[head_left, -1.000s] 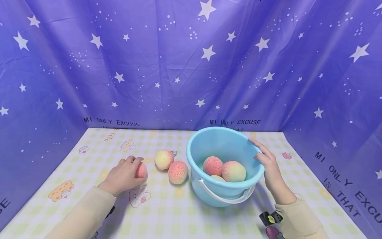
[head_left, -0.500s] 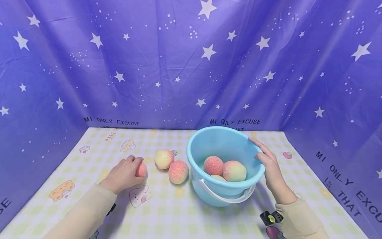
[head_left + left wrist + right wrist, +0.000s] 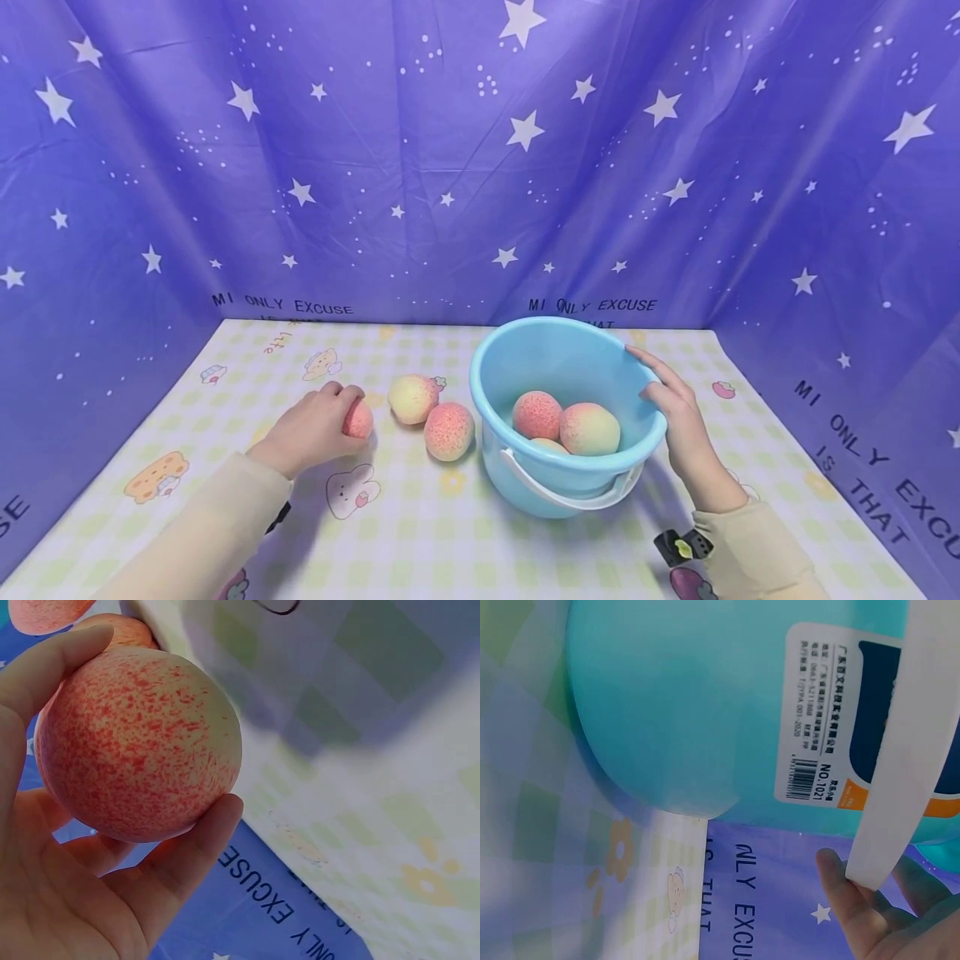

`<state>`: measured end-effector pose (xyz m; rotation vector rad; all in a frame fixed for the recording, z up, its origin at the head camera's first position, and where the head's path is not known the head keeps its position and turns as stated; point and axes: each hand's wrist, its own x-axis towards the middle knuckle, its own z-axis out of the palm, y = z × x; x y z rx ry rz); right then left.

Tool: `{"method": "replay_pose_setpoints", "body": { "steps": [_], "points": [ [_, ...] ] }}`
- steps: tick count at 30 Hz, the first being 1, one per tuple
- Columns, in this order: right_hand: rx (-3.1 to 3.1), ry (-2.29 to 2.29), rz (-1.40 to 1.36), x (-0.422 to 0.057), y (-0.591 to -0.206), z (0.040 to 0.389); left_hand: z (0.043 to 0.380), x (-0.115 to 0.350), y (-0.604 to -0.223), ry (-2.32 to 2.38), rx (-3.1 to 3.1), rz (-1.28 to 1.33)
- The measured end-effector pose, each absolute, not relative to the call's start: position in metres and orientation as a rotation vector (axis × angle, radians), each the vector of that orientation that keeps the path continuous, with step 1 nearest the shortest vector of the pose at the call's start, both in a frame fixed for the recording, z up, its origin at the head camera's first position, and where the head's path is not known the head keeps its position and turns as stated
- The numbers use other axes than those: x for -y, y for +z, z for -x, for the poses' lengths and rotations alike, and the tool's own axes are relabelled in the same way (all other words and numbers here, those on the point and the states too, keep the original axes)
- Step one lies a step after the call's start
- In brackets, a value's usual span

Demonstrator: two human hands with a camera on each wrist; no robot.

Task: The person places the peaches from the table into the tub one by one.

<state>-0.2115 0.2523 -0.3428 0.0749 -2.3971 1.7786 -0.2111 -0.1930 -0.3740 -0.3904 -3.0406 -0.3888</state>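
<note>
My left hand (image 3: 311, 427) holds a pink-and-yellow peach (image 3: 142, 746) between thumb and fingers, close over the left part of the table in the head view. To its right lie two more peaches, a mostly yellow peach (image 3: 412, 399) and a pinker peach (image 3: 448, 432). A light blue bucket (image 3: 517, 483) stands right of them. Inside it show a pink peach (image 3: 537, 415), a pale peach (image 3: 591, 429) and the top of a third, partly hidden by the rim. My right hand (image 3: 678, 421) grips the bucket's right rim, thumb over the edge; its fingers show behind the white handle (image 3: 904, 750).
A pastel checked cloth (image 3: 420, 542) with cartoon prints covers the table. Purple curtains (image 3: 405, 150) with white stars hang behind it and along both sides. The bucket's handle is folded down over its near side.
My left hand and the peach in it have shifted very slightly up and to the right. The right hand, the bucket and the other peaches stay where they were.
</note>
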Motion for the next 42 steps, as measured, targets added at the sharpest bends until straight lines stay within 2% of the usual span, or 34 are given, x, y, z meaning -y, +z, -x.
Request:
{"method": "replay_pose_setpoints", "body": {
  "steps": [42],
  "points": [
    [2.4, 1.752, -0.103, -0.252, -0.343, 0.211, 0.196, 0.156, -0.315, -0.243, 2.964, 0.676]
  ]
}}
